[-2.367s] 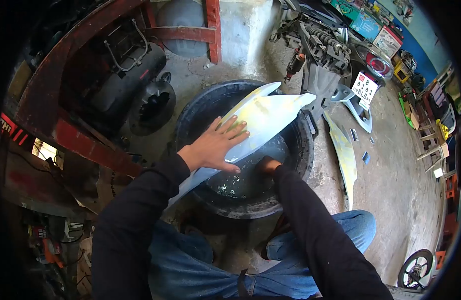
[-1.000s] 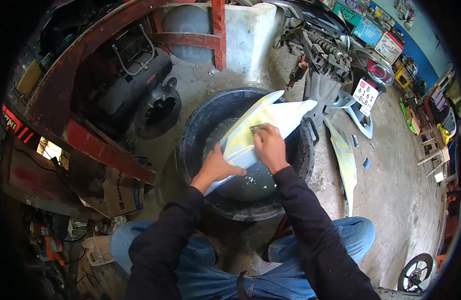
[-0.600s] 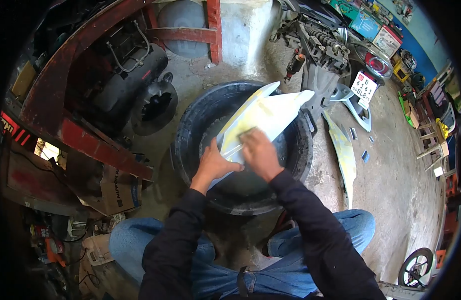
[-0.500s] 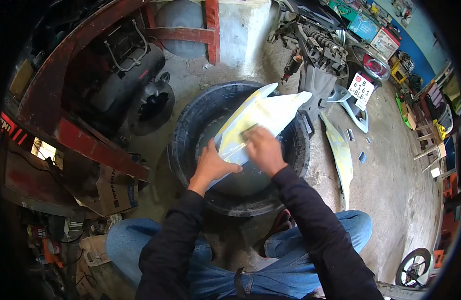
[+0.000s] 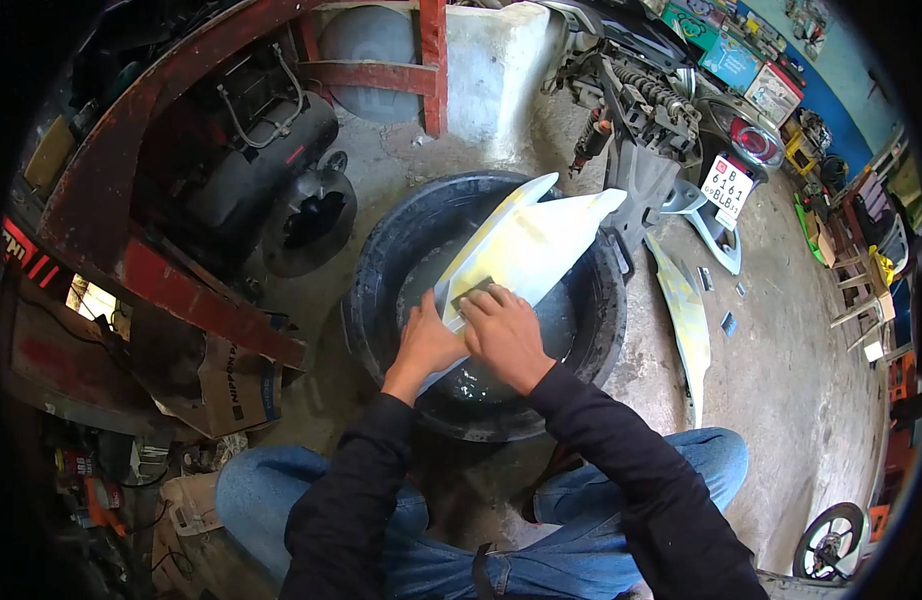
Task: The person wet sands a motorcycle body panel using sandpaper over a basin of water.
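Yellow-white panel tilted over the black tub. Left hand: fingers clamped on its near-left edge. Right hand: fingers together, holding a dark pad against it. Pad has just slid nearer, beside left hand, so contact's now at the near part. Left fingers' undersides and most of pad hidden.

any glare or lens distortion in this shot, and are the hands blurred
Head view: strong fisheye bend, corners black; head view: bright glints on the water in the tub; head view: left hand and right hand fairly sharp.
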Demonstrator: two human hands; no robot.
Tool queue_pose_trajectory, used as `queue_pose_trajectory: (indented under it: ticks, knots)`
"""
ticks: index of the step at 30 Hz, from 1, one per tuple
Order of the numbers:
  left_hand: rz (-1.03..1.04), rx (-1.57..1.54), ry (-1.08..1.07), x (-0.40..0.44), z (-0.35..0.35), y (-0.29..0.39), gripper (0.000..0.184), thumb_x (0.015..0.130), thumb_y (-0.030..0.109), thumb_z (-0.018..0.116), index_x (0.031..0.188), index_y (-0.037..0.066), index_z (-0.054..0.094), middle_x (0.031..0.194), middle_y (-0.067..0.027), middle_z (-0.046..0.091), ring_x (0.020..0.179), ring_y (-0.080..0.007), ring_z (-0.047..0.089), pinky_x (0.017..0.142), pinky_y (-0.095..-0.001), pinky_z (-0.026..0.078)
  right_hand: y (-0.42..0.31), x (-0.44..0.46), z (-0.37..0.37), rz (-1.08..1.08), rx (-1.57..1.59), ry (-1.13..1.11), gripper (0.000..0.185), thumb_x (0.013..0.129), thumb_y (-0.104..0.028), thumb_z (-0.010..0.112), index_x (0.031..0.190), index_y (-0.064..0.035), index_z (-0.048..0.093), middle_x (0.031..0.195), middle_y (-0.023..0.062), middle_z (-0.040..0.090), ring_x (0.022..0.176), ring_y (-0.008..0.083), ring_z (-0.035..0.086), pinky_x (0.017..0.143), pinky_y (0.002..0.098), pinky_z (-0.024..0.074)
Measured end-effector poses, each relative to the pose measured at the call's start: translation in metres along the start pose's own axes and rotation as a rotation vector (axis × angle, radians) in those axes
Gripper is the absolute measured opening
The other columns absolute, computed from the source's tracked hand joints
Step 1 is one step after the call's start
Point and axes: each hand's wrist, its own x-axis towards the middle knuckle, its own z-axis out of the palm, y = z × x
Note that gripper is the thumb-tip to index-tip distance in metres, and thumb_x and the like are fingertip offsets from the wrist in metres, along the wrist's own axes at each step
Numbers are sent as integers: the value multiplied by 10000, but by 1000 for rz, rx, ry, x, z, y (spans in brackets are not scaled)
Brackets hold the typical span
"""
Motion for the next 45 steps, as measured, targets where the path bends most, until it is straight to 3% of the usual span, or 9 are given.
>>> queue_pose_trajectory:
  ticks: [4,8,13,18,20,25,28,32,45]
  knots:
    - [3,-30,27,-9,-2,3,1344,496,433,939,1541,-53,248,1435,-321,461,1350,-428,473,1126,-445,403,49,19,-10,394,9,-90,222,854,-175,628,1037,-105,733,1046,36,678,1012,300,629,744,417,565]
    - [27,-55,50,-8,-2,2,1332,492,423,940,1537,-43,258,1425,-320,467,1330,-435,487,1116,-445,411,13,3,-11,-29,170,-104,251,852,-104,612,1065,-37,726,1077,122,700,1012,317,637,920,419,524]
    - [4,-44,86,-13,-2,5,1302,507,412,934,1537,-24,266,1423,-314,471,1328,-442,482,1109,-452,412,50,17,-4,342,183,-30,284,819,-96,647,1080,-9,716,1139,138,678,1118,342,605,1008,439,480]
    - [0,-48,75,-8,0,1,1321,507,427,929,1541,-35,249,1442,-326,450,1347,-444,463,1128,-459,391,26,-1,4,35,271,32,241,831,-40,602,1028,23,725,1061,164,693,1064,348,614,970,444,489]
    - [4,-32,74,-8,-1,2,1327,508,433,928,1544,-36,243,1454,-330,437,1353,-444,457,1135,-461,384,57,10,6,424,307,16,286,805,-96,650,1056,27,712,1125,179,666,1171,360,579,1057,447,456]
    - [-36,-4,88,-7,3,3,1336,507,431,929,1550,-31,233,1474,-324,411,1369,-445,438,1145,-473,371,16,-6,6,-11,318,73,224,832,-66,621,995,52,719,1065,186,682,1035,355,608,952,454,484]
    - [-13,-18,80,-8,3,0,1341,508,432,929,1553,-29,226,1469,-321,413,1368,-448,435,1146,-478,369,62,9,6,334,241,57,254,814,-91,645,1027,31,709,1089,168,666,1070,342,601,986,459,481]
    - [-51,-9,93,-10,5,5,1340,511,419,930,1547,-35,212,1459,-321,417,1366,-448,432,1145,-491,360,13,-2,-4,6,243,33,209,853,-67,603,991,39,719,1044,173,690,1035,352,626,936,437,504]
    - [3,17,176,-22,17,6,1307,543,384,952,1537,-14,204,1478,-331,337,1335,-539,363,1131,-569,333,53,-13,1,384,175,60,239,834,-78,650,1045,12,719,1084,149,674,1114,341,621,1009,432,493]
